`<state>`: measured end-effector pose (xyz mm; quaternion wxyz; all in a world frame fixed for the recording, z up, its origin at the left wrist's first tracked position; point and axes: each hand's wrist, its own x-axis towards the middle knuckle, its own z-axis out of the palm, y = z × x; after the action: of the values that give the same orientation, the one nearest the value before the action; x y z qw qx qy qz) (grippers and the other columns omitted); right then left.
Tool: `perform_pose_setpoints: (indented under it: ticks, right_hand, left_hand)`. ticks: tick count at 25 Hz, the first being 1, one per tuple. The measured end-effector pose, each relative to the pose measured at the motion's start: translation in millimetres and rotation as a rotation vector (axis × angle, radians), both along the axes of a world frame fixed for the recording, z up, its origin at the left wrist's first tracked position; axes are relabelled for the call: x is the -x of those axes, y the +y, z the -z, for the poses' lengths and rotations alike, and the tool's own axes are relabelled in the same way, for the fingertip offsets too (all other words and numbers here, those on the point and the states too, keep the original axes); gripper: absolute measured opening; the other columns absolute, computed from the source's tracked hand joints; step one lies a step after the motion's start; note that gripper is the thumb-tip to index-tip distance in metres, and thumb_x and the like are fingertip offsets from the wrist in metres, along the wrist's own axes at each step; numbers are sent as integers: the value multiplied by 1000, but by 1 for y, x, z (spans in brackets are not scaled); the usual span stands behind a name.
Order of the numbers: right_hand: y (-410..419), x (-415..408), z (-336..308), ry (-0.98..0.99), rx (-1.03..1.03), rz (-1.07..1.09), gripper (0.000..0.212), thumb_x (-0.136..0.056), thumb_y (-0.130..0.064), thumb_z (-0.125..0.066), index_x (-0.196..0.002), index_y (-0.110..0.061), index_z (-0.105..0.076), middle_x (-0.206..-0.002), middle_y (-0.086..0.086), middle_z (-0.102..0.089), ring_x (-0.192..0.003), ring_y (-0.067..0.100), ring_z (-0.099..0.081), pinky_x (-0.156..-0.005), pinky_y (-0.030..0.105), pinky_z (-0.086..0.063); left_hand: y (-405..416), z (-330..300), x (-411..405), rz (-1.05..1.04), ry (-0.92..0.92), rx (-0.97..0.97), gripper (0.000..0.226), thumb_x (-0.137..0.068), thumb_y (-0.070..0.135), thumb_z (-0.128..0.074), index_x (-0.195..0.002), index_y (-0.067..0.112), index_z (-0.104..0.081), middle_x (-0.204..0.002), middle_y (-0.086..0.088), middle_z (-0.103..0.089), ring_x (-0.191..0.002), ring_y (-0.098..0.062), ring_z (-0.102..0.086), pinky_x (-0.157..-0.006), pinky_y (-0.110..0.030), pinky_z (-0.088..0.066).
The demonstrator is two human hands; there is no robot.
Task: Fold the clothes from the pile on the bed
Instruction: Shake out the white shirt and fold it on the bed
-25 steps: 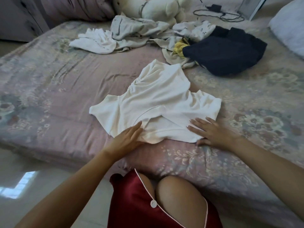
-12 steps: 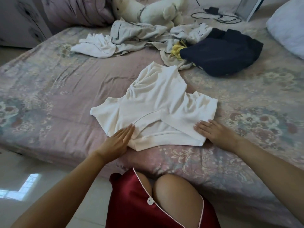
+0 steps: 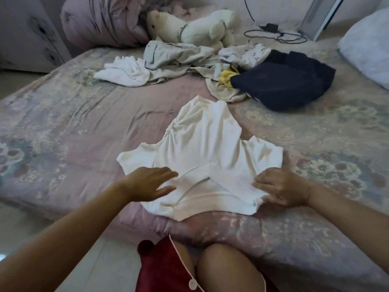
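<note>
No words, labels, brand marks or numbers can be read anywhere in the view. The small dark marks on the pale garment (image 3: 250, 54) in the pile are too tiny and blurred to tell whether they are print or lettering.

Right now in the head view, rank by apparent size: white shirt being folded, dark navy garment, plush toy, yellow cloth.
1. White shirt, though it is nearest the camera
2. Dark navy garment
3. Plush toy, close to the navy garment and farther away, so unsure
4. Yellow cloth, mostly buried
</note>
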<state>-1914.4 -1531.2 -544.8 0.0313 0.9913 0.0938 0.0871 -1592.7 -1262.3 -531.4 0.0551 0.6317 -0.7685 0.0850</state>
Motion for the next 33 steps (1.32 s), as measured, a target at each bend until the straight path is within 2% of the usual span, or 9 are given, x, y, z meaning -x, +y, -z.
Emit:
perform_pose_setpoints:
  ticks: [3, 5, 8, 12, 19, 23, 27, 30, 33]
  right_hand:
    - [-33, -58, -8, -86, -15, 137, 48, -102, -30, -32, -103, -2, -71, -99, 13, -71, -87, 27, -69, -71, 37, -57]
    - [-56, -110, -11, -87, -78, 354, 38, -99, -23, -37, -121, -4, -61, -123, 16, -62, -107, 30, -63, -84, 40, -53]
    - [-96, -189, -11, 84, -268, 708, 46, -99, -17, -36, -145, -15, -34, -154, 9, -26, -136, 30, -31, -108, 40, -31]
    - [-161, -266, 1, 120, -429, 813, 51, -99, -17, -37, -148, -17, -24, -156, 5, -20, -142, 26, -19, -114, 39, -21]
    - [-203, -285, 8, 58, -579, 720, 28, -82, -15, -68, -110, -9, -67, -109, 5, -66, -99, 19, -57, -79, 29, -42]
    - [-194, -275, -11, 6, -347, 492, 26, -88, -31, -63, -101, -9, -57, -91, 5, -62, -86, 20, -51, -70, 28, -29]
    - [-181, -251, -33, 58, -9, 288, 35, -91, -41, -54, -107, -11, -54, -79, 14, -65, -80, 31, -59, -67, 34, -40]
    - [-178, -232, -41, 63, 145, 136, 28, -87, -38, -63, -92, -10, -58, -70, 9, -65, -67, 30, -61, -70, 34, -45]
    - [-178, -214, -54, 122, 252, 38, 18, -77, -24, -75, -75, -12, -62, -72, 4, -63, -68, 26, -61, -65, 31, -46]
  left_hand:
    - [-67, -24, -32, -314, 116, -56, 71, -90, 61, -11, -123, 19, -58, -117, 3, -64, -107, -20, -61, -79, -38, -52]
    - [-120, -24, -49, -433, 185, -134, 49, -97, 43, -28, -130, 17, -53, -128, 0, -58, -120, -21, -51, -93, -38, -44]
    - [-202, -15, -71, -488, 299, -141, 40, -97, 9, -37, -135, 15, -48, -138, -4, -51, -129, -22, -41, -103, -34, -35]
    - [-288, 4, -103, -470, 325, -229, 48, -97, 8, -35, -142, 21, -38, -145, -6, -42, -131, -25, -40, -106, -35, -33]
    - [-328, 15, -133, -450, 54, -298, 59, -89, 36, -54, -143, 30, -30, -130, -10, -53, -122, -25, -43, -101, -37, -24]
    - [-317, -7, -135, -449, -15, -338, 50, -79, 57, -60, -121, 31, -50, -108, -1, -60, -115, -16, -43, -106, -43, -15]
    - [-289, -43, -146, -389, -258, -442, 21, -90, 44, -54, -94, 24, -54, -98, 4, -63, -107, -17, -53, -112, -52, -8]
    - [-267, -52, -154, -204, -323, -170, 20, -91, 17, -56, -110, 19, -59, -94, -3, -69, -79, -27, -65, -89, -43, -43]
    - [-241, -49, -148, 127, -425, 79, 21, -77, 10, -52, -98, 13, -53, -87, -12, -65, -57, -29, -60, -57, -37, -51]
